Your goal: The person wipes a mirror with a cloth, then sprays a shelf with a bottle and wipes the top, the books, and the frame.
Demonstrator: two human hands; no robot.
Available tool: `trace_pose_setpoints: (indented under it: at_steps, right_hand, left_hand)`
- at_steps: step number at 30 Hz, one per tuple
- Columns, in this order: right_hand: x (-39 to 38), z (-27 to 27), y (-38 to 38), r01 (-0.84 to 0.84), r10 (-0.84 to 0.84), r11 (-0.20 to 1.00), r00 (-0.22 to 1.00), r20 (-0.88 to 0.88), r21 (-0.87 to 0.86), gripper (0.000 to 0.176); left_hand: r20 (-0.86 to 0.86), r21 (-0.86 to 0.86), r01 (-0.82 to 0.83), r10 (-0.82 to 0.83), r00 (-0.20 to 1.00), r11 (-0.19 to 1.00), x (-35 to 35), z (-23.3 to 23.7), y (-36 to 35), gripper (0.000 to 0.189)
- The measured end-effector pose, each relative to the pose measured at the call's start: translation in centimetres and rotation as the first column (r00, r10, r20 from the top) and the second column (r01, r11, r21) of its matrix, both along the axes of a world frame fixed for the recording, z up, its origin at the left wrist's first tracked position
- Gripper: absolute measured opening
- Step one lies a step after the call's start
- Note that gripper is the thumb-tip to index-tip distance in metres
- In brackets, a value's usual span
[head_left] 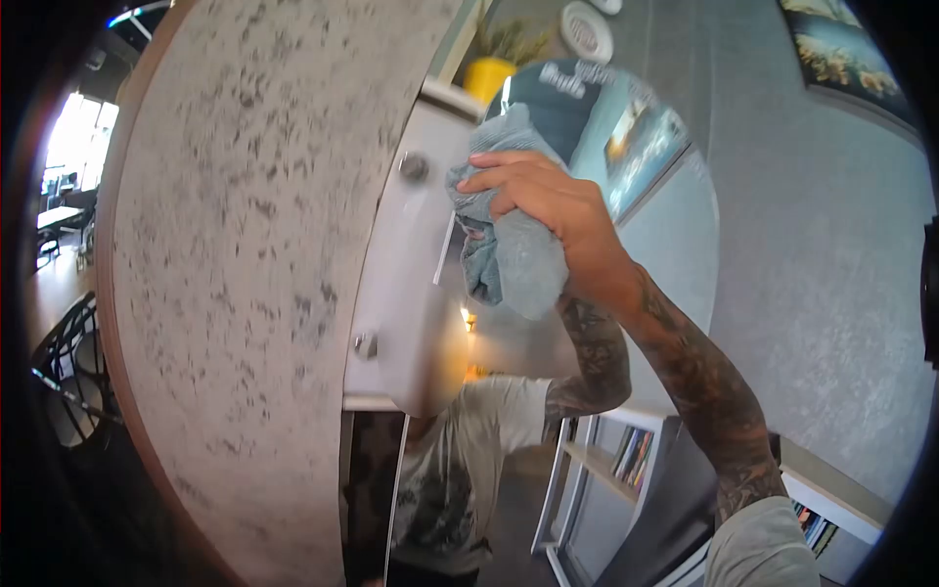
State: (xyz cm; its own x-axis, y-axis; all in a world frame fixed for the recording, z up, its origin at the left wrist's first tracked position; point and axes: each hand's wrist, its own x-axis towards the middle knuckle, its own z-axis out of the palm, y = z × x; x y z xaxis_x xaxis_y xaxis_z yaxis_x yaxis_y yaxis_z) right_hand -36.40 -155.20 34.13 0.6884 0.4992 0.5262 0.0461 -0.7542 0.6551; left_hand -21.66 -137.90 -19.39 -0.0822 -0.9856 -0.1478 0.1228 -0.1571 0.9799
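Note:
My right hand (553, 210) is closed round a crumpled grey-blue cloth (479, 264) and presses it against a mirror (675, 254) with a curved edge. My fingers are bent over the cloth's upper part, and its lower end hangs below them. The forearm reaches up from the lower right, with a light sleeve (763, 548) at the elbow. In the glass I see the reflection of the arm, a light printed shirt and a dark cap with white lettering. My left hand is out of view.
Left of the mirror is a white drawer front (391, 264) with two metal knobs (413, 166), beside a mottled panel (235, 264). A yellow pot (489, 78) with a plant stands above. A picture (861, 64) hangs on the grey wall. Dark chairs (78, 362) are far left.

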Motion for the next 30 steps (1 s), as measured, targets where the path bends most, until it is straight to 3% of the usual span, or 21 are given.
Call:
trace_pose_setpoints:
  at_steps: [2, 4, 5, 6, 8, 11, 13, 14, 17, 18, 19, 21, 22, 23, 24, 25, 26, 27, 28, 29, 30]
  right_hand:
    - [-0.2, -3.8, 0.8, 0.023, -0.021, 0.998, 0.999, -0.03, 0.065, 0.021]
    - [-0.7, -8.2, 2.3, 0.065, -0.06, 0.988, 0.997, -0.04, 0.137, 0.012]
    - [-1.0, -10.3, 2.7, 0.063, -0.059, 0.984, 0.998, -0.028, 0.168, 0.012]
    - [-1.4, -12.2, 3.1, 0.074, -0.066, 0.984, 0.996, -0.053, 0.164, 0.01]
    - [-1.8, -16.6, 3.9, 0.082, -0.071, 0.981, 0.995, -0.067, 0.177, 0.007]
    - [-2.2, -25.0, 5.8, 0.048, -0.014, 0.937, 0.995, -0.101, 0.346, 0.009]
    - [-2.3, -31.3, 7.0, -0.01, 0.037, 0.885, 0.998, -0.051, 0.466, 0.003]
    - [-2.5, -34.8, 7.8, -0.017, 0.047, 0.861, 0.998, -0.045, 0.508, 0.002]
    - [-2.9, -45.3, 9.8, -0.076, 0.084, 0.831, 0.996, 0.01, 0.552, 0.016]
    - [-3.0, -48.7, 10.5, -0.072, 0.077, 0.814, 0.997, 0.015, 0.576, 0.019]
    - [-3.0, -52.2, 11.2, -0.071, 0.071, 0.796, 0.997, 0.023, 0.601, 0.021]
    - [-3.1, -58.6, 12.8, -0.071, 0.058, 0.77, 0.997, 0.041, 0.634, 0.019]
    - [-3.0, -62.1, 13.5, -0.054, 0.048, 0.737, 0.998, 0.027, 0.673, 0.017]
    - [-2.9, -66.5, 14.3, -0.02, 0.175, 0.289, 0.984, -0.032, 0.957, 0.02]
    - [-2.7, -70.3, 15.0, 0.023, 0.276, 0.037, 0.961, -0.032, 0.999, 0.021]
    - [-2.6, -74.0, 15.7, 0.075, 0.34, -0.222, 0.941, 0.005, 0.972, 0.023]
    - [-2.4, -76.9, 16.2, -0.001, 0.198, 0.165, 0.98, -0.032, 0.986, 0.025]
    - [-2.3, -79.2, 16.9, -0.02, 0.045, 0.528, 0.999, -0.005, 0.849, 0.027]
    - [-2.4, -81.4, 17.4, -0.045, 0.06, 0.531, 0.998, 0.015, 0.846, 0.027]
    - [-2.6, -83.2, 18.0, -0.05, 0.064, 0.549, 0.998, 0.018, 0.834, 0.027]
    - [-2.8, -84.9, 18.7, -0.054, 0.066, 0.566, 0.998, 0.02, 0.823, 0.027]
  left_hand:
    - [-0.309, 0.068, 0.128, -0.101, 0.946, 0.989, 0.7, -5.1, -3.1, 0.059]
    - [-0.174, -0.076, 0.163, -0.174, 0.969, 0.984, 1.9, -10.4, -4.9, 0.058]
    - [0.122, -0.236, 0.185, -0.16, 0.98, 0.954, 2.6, -12.5, -4.8, 0.069]
    - [0.132, -0.211, 0.189, -0.164, 0.978, 0.959, 2.6, -12.7, -4.3, 0.069]
    - [-0.134, -0.316, 0.0, -0.044, 0.99, 0.949, 1.2, -12.4, -4.1, 0.067]
    - [-0.512, -0.382, -0.314, 0.085, 0.855, 0.869, -0.1, -11.4, -3.8, 0.103]
    - [-0.286, -0.28, -0.309, 0.228, 0.931, 0.909, 0.7, -11.4, -3.6, 0.121]
    - [-0.396, -0.247, -0.408, 0.293, 0.87, 0.879, 0.0, -11.4, -3.9, 0.12]
    - [-0.438, -0.327, -0.382, 0.219, 0.872, 0.864, -0.5, -7.4, -3.0, 0.113]
    - [-0.527, -0.197, -0.468, 0.31, 0.792, 0.861, -1.3, -5.6, -2.6, 0.11]
    - [-0.619, -0.297, -0.357, 0.106, 0.778, 0.886, -0.1, -7.7, -3.2, 0.106]
    - [-0.701, -0.483, -0.103, -0.314, 0.64, 0.869, 2.2, -11.9, -4.5, 0.099]
    - [-0.371, -0.523, -0.396, 0.218, 0.903, 0.755, 2.3, -13.5, -5.3, 0.089]
    - [-0.168, -0.625, -0.468, 0.478, 0.862, 0.625, 2.3, -13.1, -5.5, 0.085]
    - [0.016, -0.701, -0.518, 0.737, 0.676, 0.491, 1.9, -11.9, -5.3, 0.081]
    - [-0.338, -0.697, -0.234, -0.023, 0.941, 0.678, 1.9, -10.1, -5.7, 0.077]
    - [-0.449, -0.759, -0.079, -0.432, 0.782, 0.646, 1.3, -9.0, -5.5, 0.075]
    - [-0.488, -0.796, 0.102, -0.733, 0.475, 0.596, 0.7, -7.8, -5.3, 0.072]
    - [-0.49, -0.663, -0.202, -0.215, 0.845, 0.721, -0.2, -7.6, -5.1, 0.069]
    - [-0.352, -0.578, -0.534, 0.401, 0.846, 0.617, -0.9, -7.4, -5.0, 0.065]
    - [-0.369, -0.611, -0.495, 0.332, 0.868, 0.617, -1.0, -7.2, -4.9, 0.063]
